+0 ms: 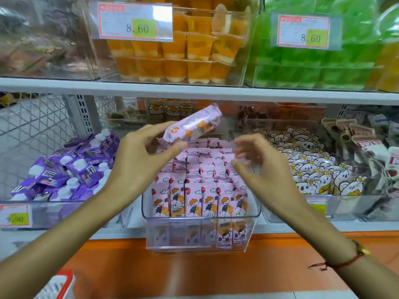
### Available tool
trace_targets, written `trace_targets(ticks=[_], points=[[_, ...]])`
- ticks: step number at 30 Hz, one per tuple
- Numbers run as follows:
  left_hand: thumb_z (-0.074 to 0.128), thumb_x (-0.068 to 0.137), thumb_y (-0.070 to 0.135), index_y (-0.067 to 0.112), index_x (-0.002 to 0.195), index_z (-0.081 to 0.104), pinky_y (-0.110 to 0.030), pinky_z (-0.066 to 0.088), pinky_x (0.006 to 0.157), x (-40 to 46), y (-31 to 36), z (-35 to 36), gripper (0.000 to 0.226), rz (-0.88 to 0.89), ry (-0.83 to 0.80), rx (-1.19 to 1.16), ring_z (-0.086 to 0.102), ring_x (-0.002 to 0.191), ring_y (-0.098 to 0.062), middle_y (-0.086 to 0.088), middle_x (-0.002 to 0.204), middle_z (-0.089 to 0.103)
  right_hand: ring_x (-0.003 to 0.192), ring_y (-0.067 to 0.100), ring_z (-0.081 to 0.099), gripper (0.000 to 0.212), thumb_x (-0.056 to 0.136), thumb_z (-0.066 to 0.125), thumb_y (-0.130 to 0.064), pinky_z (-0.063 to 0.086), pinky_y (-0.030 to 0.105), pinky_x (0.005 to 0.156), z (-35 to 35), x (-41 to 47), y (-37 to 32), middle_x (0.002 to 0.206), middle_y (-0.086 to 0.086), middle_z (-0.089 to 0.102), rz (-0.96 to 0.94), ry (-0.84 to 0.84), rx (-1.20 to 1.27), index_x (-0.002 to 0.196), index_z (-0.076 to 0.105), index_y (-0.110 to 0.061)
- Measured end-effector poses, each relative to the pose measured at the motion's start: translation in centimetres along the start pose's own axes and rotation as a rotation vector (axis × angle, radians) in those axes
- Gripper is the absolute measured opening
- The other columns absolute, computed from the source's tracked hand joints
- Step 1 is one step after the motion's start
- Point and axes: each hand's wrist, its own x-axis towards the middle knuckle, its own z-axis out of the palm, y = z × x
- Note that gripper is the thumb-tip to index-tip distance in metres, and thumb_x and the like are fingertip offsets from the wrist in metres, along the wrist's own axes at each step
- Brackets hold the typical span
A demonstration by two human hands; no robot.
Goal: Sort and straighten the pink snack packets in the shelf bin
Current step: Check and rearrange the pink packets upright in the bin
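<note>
Shelf unit (pixel 194 89), white, filled the frame in two tiers. Upper tier: clear bin (pixel 241 67) at top centre held stacked orange jelly cups (pixel 172 59), fronted by a price tag (pixel 131 21) reading 8.60; a bin of green cups (pixel 313 67) stood at upper right. Lower tier, centre: clear shelf bin (pixel 200 231) held pink snack packets (pixel 198 190), upright in rows, front row facing outward. Left of it a bin held purple pouches (pixel 71 169) lying loosely piled; right of it a bin held white bear-printed packets (pixel 306 169). Left hand (pixel 138 160), at mid-frame, pinched one pink packet (pixel 192 124) between thumb and fingers, tilted above the bin's rear rows. Right hand (pixel 259 162) hovered over the packets, fingers loosely spread and blurred, holding nothing. A red cord bracelet (pixel 336 264) circled the right wrist.
</note>
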Motion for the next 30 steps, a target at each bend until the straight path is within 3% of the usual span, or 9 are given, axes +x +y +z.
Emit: trace_targets(ticks=[3,6,11,16,19,21,28,30], points=[[0.076,0.080,0.030,0.026,0.121,0.066,-0.040,0.055,0.087,2.2,-1.3,1.3,0.043,-0.047,-0.021,0.172,0.066,0.096,-0.016,0.003,0.109,0.071,0.114,0.011,0.054,0.029,0.092,0.058,-0.034,0.039,0.026,0.092,0.9,-1.1,0.4,0.123,-0.009,0.061,-0.156,-0.262,-0.416,0.120,0.059,-0.026],[0.075,0.081,0.030,0.023,0.120,0.067,-0.036,0.057,0.082,4.6,-2.1,3.6,0.040,-0.055,-0.109,0.286,0.067,0.090,-0.012,0.003,0.105,0.073,0.121,0.012,0.046,0.039,0.096,0.041,-0.047,0.022,0.025,0.094,1.6,-1.7,0.9,0.129,-0.008,0.056,-0.279,-0.403,-0.650,0.127,0.054,-0.027],[0.072,0.084,0.033,0.020,0.124,0.062,-0.037,0.053,0.085,7.5,-3.2,7.0,0.044,-0.009,-0.200,0.545,0.066,0.099,-0.025,-0.006,0.110,0.071,0.115,0.010,0.048,0.039,0.097,0.038,-0.049,0.018,0.023,0.092,1.4,-1.8,1.1,0.126,-0.011,0.059,-0.280,-0.411,-0.635,0.127,0.053,-0.029],[0.070,0.085,0.033,0.016,0.117,0.054,-0.030,0.039,0.068,10.1,-3.7,7.6,0.040,0.091,-0.331,0.773,0.060,0.085,-0.025,-0.007,0.102,0.066,0.115,0.010,0.048,0.039,0.097,0.038,-0.047,0.018,0.023,0.093,1.4,-1.6,1.3,0.126,-0.011,0.059,-0.280,-0.424,-0.616,0.128,0.053,-0.029],[0.069,0.086,0.028,0.017,0.121,0.053,-0.026,0.034,0.070,11.6,-3.6,8.1,0.040,0.067,-0.513,0.712,0.048,0.086,-0.016,-0.004,0.112,0.061,0.114,0.011,0.048,0.039,0.097,0.038,-0.047,0.018,0.024,0.092,1.4,-1.6,1.2,0.126,-0.010,0.059,-0.276,-0.434,-0.612,0.128,0.053,-0.028],[0.069,0.087,0.026,0.013,0.119,0.056,-0.025,0.037,0.072,12.4,-3.8,9.2,0.037,0.054,-0.578,0.676,0.050,0.090,-0.018,-0.006,0.117,0.060,0.114,0.012,0.049,0.039,0.096,0.040,-0.047,0.018,0.024,0.092,1.4,-1.5,1.2,0.125,-0.009,0.060,-0.268,-0.443,-0.604,0.127,0.055,-0.028],[0.064,0.090,0.029,0.014,0.125,0.055,-0.034,0.050,0.087,11.7,-6.9,12.1,0.039,-0.083,-0.608,0.688,0.059,0.105,-0.024,-0.006,0.123,0.061,0.113,0.015,0.051,0.038,0.096,0.043,-0.044,0.021,0.026,0.094,1.2,-1.6,0.9,0.122,-0.007,0.061,-0.243,-0.456,-0.598,0.126,0.057,-0.025],[0.055,0.096,0.031,0.016,0.125,0.056,-0.031,0.048,0.083,11.1,-7.4,12.2,0.033,-0.088,-0.654,0.665,0.058,0.102,-0.022,-0.005,0.122,0.062,0.114,0.015,0.050,0.038,0.096,0.043,-0.043,0.022,0.026,0.096,1.3,-1.6,0.9,0.122,-0.006,0.061,-0.241,-0.456,-0.603,0.126,0.057,-0.025]])
